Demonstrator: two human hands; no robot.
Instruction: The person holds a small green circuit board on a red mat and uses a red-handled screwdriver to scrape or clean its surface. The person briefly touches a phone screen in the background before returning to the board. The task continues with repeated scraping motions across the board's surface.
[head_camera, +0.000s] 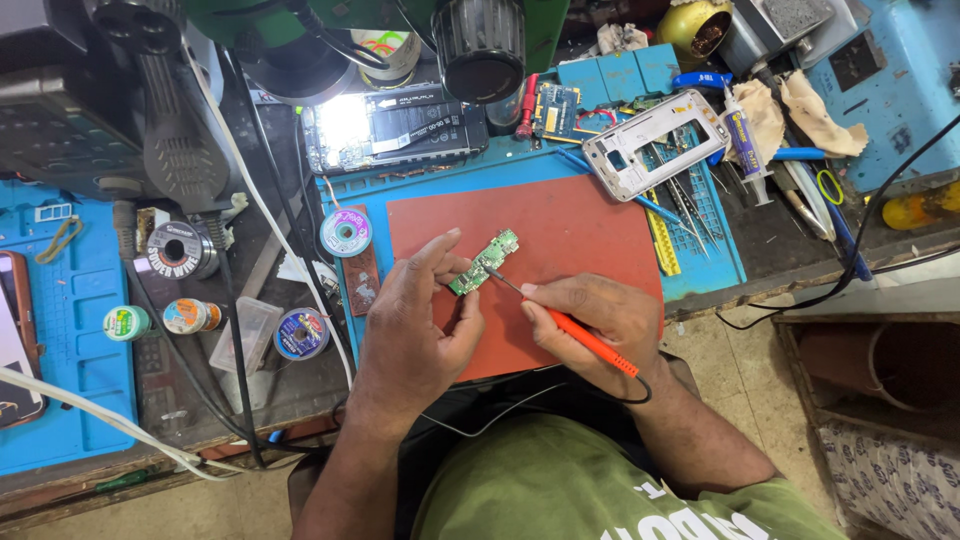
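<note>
My left hand (420, 320) pinches a small green circuit board (484, 262) between thumb and fingers, holding it just above a red work mat (560, 225). My right hand (590, 325) grips an orange-handled soldering iron (585, 340) like a pen. Its thin metal tip (497, 278) touches the lower edge of the board. A black cable runs back from the iron's handle toward my body.
An opened phone (395, 128) lies under a bright lamp at the back. A silver phone frame (655, 143), tweezers (690, 205) and a glue tube (742, 140) lie at the right. Solder spools (346, 232) sit at the left, on and beside a blue mat (60, 330). The bench edge drops off at the right.
</note>
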